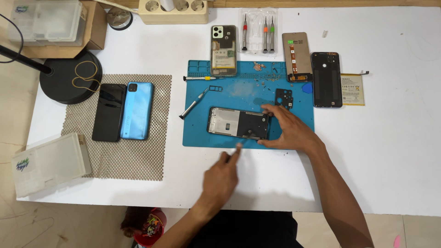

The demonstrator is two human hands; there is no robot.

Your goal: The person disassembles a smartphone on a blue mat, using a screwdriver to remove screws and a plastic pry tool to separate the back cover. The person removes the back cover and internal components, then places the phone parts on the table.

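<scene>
Repair mat [294,120]: teal blue, speckled with pale dust.
Table [395,151]: plain white.
Anti-slip mat [138,156]: beige-grey, fine open mesh pattern.
Phone, back up [137,110]: glossy sky blue, dark camera block.
Phone beside it [109,112]: black.
Phone frame [238,123]: half silver-grey, half black.
Opened phone [223,50]: green-tinged board, pale yellow battery.
Screen panel [296,56]: brown-bronze, orange flex cable.
Back cover [326,79]: black.
Loose battery [353,89]: pale yellow, black print.
Screwdriver set [258,31]: grey shafts; red, orange and green collars.
Lamp base [70,78]: black, with a tan rubber band.
Storage boxes [50,163]: translucent white.
Power strip [173,11]: cream.
</scene>
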